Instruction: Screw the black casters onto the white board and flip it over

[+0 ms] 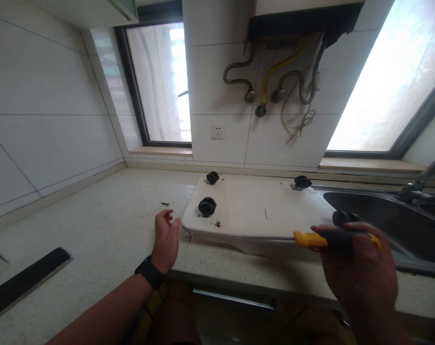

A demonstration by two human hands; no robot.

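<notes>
A white board (260, 208) with black caster wheels (207, 206) at its corners lies upside down on the speckled countertop (106, 230). My left hand (166, 239) rests just left of the board's near corner, fingers loosely curled, holding nothing I can see; a black watch is on its wrist. My right hand (359, 268) grips a screwdriver (332, 238) with a yellow and black handle, its shaft lying along the board's front edge and pointing left. A small dark screw (165, 204) lies on the counter left of the board.
A steel sink (383, 211) with a tap (422, 182) sits to the right of the board. A black flat strip (23, 282) lies at the counter's left. Hoses and pipes (275, 81) hang on the tiled wall behind, above a socket (217, 132).
</notes>
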